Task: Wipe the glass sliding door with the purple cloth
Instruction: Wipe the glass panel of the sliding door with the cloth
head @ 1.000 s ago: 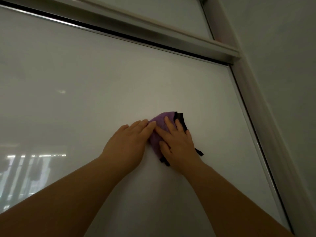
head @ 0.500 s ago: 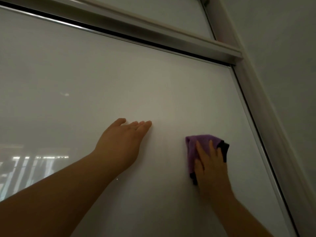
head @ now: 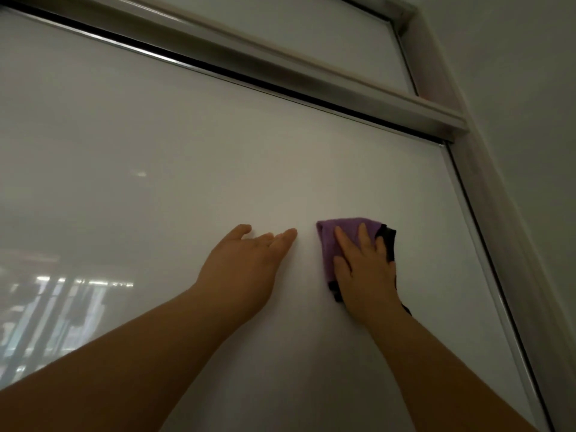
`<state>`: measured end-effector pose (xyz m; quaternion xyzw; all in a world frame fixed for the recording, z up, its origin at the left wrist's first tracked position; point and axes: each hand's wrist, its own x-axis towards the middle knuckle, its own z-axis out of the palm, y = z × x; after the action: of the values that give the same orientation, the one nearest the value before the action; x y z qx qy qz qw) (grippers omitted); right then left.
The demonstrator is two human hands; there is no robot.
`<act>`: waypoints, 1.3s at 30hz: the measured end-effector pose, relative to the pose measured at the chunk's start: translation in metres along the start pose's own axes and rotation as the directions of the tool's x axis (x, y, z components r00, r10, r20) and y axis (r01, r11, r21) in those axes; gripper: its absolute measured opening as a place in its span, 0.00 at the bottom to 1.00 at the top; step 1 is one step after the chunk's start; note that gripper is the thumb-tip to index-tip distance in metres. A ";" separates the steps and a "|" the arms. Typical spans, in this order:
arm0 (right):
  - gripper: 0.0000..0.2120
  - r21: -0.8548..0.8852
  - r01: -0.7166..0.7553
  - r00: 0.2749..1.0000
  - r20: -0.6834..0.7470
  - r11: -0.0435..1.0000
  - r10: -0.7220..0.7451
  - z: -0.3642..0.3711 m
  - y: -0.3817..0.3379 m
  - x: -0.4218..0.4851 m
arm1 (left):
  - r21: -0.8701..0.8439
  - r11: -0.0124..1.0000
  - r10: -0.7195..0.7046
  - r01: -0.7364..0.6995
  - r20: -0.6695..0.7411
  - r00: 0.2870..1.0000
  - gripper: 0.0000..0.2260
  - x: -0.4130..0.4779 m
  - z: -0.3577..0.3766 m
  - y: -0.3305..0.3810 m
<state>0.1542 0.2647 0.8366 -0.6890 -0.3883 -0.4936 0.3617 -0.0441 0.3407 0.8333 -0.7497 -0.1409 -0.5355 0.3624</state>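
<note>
Two bare hands up on the glass door (head: 187, 151), both forearms reaching in from the bottom of the view. Left hand (head: 246, 263) laid on the bare pane, fingers straight and close together, pointing up and to the right, one digit set a little apart on the upper side, nothing held. Right hand (head: 364, 275) just beside it, parted from it by a narrow strip of glass, fingers (head: 363, 235) straight and slightly spread, thumb out to the left, palm pressing the purple cloth (head: 330, 241) flat against the pane. Cloth bunched under that palm, on the right half of the door and about mid-height in the view, well below the top rail (head: 280, 73) and clear of the side frame (head: 486, 244). Purple fold showing above and to the left of the fingers; black trim (head: 388, 241) showing past the fingertips on the right, with more black at the lower left of the hand and beside the wrist. Frosted, pale pane all round both hands. Metal rail running at a slant across the top, a dark gap under it, a second pane (head: 311, 23) above. Plain wall (head: 530, 88) to the right of the frame. Faint bright reflections (head: 46, 307) low on the left of the glass, too blurred to make out
</note>
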 end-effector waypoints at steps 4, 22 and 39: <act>0.24 0.000 -0.029 1.000 -0.005 1.000 0.029 -0.003 -0.025 0.002 | -0.056 0.993 -0.100 0.100 0.002 0.995 0.29 0.001 -0.009 0.004; 0.24 0.079 0.058 0.998 0.030 0.995 -0.060 -0.007 -0.116 0.006 | -0.138 0.988 -0.064 0.066 0.014 0.998 0.29 -0.047 -0.030 -0.085; 0.23 0.133 0.385 0.923 -0.032 0.914 -0.384 0.019 -0.230 -0.065 | -0.142 0.983 -0.101 0.116 0.111 0.989 0.24 -0.108 -0.072 -0.173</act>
<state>-0.0568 0.3704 0.7957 -0.5716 -0.5479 -0.5292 0.3050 -0.2396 0.4301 0.8155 -0.7923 -0.1598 -0.5241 0.2683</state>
